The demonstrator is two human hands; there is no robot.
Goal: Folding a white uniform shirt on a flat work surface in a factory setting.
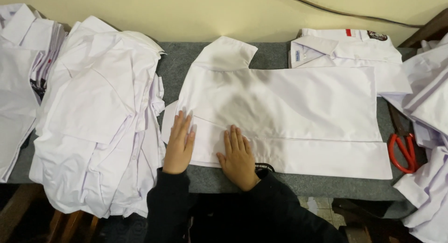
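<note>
- Black sleeves [224, 210] nearest cam, at the bench [280, 184] front edge.
- Left hand [179, 142] & right hand [239, 156]: both flat, palms down, fingers spread a little, holding nothing, pressing the near-left part of the shirt [289, 112].
- Shirt: white, laid across the grey bench mid, folded to a long rectangle, one sleeve sticking up at the far left; a fold line runs along the near strip.
- Doing it well, I'd say: keep both palms flat, smooth along the fold line toward the far end, edges square, no trapped creases.
- Left of it: pile of loose white shirts [98, 117], touching the shirt's left edge; another stack [23, 70] at the far left.
- Far right: folded shirt [345, 49] w/ collar up, partly under the shirt's corner.
- Right edge: red scissors [403, 149] on the bench, more white cloth [429, 131] just beside.
- Cable [336, 12] runs along the wall behind.
</note>
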